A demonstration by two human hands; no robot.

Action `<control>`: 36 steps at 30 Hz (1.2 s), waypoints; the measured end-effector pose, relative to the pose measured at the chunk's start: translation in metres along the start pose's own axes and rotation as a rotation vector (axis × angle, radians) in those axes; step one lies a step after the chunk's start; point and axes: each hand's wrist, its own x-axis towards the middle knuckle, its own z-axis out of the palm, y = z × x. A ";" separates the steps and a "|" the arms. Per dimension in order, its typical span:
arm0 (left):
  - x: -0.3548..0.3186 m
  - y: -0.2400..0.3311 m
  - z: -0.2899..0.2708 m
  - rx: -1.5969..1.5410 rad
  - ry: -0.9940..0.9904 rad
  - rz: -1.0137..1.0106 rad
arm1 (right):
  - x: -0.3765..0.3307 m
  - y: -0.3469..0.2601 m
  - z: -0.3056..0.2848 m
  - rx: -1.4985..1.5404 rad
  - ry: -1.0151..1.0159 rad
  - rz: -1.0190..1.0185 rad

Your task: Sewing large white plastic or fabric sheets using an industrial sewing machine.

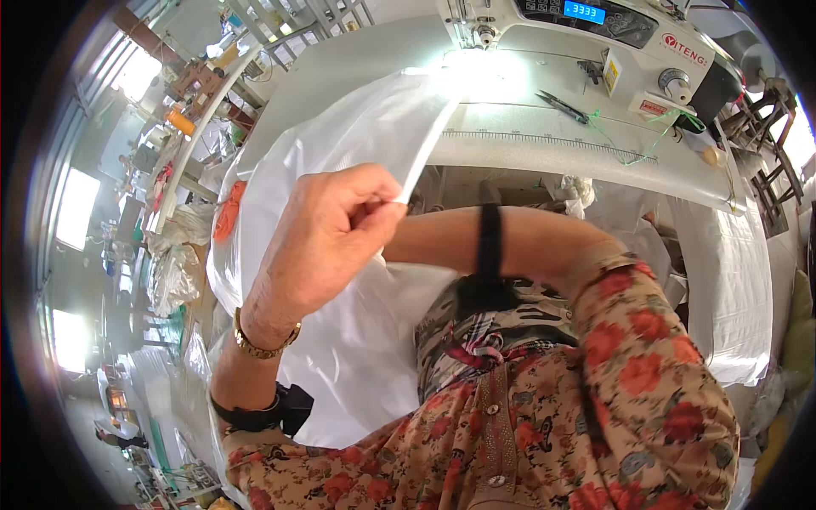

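Two bare arms come from floral sleeves, and between them the white sheet (340, 340) spills loosely down over the lap; its slack could be trapped under an elbow and pull the edge crooked. The gold wristwatch (265, 340) on one wrist and the black strap (490, 242) around the other forearm might snag it. Ahead, the left hand (331, 229) has its thumb and fingers clamped on the sheet's edge; such a small pinch on slick material could slip or pucker it. The right hand is hidden behind the left, so I cannot tell how its fingers stand. An orange bundle (229, 212) beside the sheet's left border may get dragged into the folds. Farther on, the sheet runs over the worktop (365, 55) to the brightly lit needle area of the sewing machine (552, 17), where uneven tension could skew it. Right of it lie dark snips (563, 107) and loose green thread (625, 157); a sideways sweep could tangle them. Well beyond at left sits an orange cone (180, 121), out of the way.
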 end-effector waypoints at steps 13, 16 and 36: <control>-0.057 -0.083 0.119 0.003 0.126 0.089 | -0.124 -0.042 -0.085 -0.588 0.331 0.264; -0.056 -0.070 0.113 -0.113 0.159 0.063 | -0.096 -0.078 -0.143 -0.642 0.509 0.440; -0.042 -0.068 0.115 -0.348 0.127 0.156 | 0.016 -0.096 -0.214 -1.657 0.460 0.807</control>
